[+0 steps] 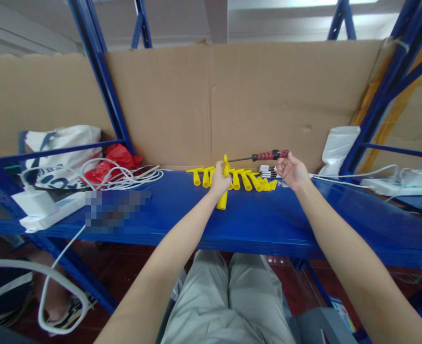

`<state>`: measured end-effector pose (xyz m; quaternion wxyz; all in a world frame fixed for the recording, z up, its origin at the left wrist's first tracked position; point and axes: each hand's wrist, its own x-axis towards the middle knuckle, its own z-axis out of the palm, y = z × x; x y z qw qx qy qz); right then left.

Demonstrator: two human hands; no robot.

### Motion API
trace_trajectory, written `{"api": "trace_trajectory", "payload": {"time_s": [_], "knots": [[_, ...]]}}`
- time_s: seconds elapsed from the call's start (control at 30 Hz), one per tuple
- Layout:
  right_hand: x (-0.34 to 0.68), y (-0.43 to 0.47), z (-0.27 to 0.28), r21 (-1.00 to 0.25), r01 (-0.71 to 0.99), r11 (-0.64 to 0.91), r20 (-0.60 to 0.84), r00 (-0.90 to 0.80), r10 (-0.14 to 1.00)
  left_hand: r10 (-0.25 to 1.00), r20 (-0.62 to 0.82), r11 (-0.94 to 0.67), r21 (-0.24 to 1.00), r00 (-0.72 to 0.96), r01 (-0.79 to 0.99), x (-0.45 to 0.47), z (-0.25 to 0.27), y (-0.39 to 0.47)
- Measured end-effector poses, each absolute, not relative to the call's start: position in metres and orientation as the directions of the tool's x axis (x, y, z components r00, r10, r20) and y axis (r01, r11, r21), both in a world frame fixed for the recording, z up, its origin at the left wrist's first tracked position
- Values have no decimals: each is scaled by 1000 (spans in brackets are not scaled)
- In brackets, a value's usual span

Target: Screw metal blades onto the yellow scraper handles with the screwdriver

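Note:
My left hand point(219, 179) is closed round a yellow plastic T-shaped piece with a hollow tube end point(222, 200), held upright above the blue shelf top. In my right hand point(292, 171) is a screwdriver with a red and black handle point(268, 155), gripped at its butt end. The shaft lies level and its tip meets the upper part of the yellow piece; whether it sits in a screw is too small to tell. Behind my hands stands a row of similar yellow pieces point(246, 181). Small flat yellow parts point(267, 185) lie at the right end of that row.
Black-and-white small items point(267, 170) lie behind the yellow parts. A cardboard sheet point(268, 95) backs the blue shelf point(268, 215). At left are a white cable coil point(139, 179), red plastic bag point(119, 160), cloth bag point(67, 153) and power strip point(56, 212). A white pouch point(340, 150) leans at right.

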<state>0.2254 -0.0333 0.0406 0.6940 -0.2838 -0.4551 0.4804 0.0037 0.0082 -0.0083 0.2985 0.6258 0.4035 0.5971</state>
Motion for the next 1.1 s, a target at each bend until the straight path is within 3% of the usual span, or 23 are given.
{"api": "trace_trajectory", "payload": {"time_s": [0.3, 0.43, 1.1], "knots": [[225, -32, 39, -797, -411, 443, 403, 186, 896, 857, 514, -502, 849, -37, 163, 3, -10, 11], [227, -29, 39, -806, -423, 415, 356, 214, 910, 854, 519, -508, 846, -30, 159, 3, -11, 11], [223, -34, 40, -824, -414, 387, 352, 161, 922, 849, 528, -519, 840, -22, 159, 4, -12, 13]]}}
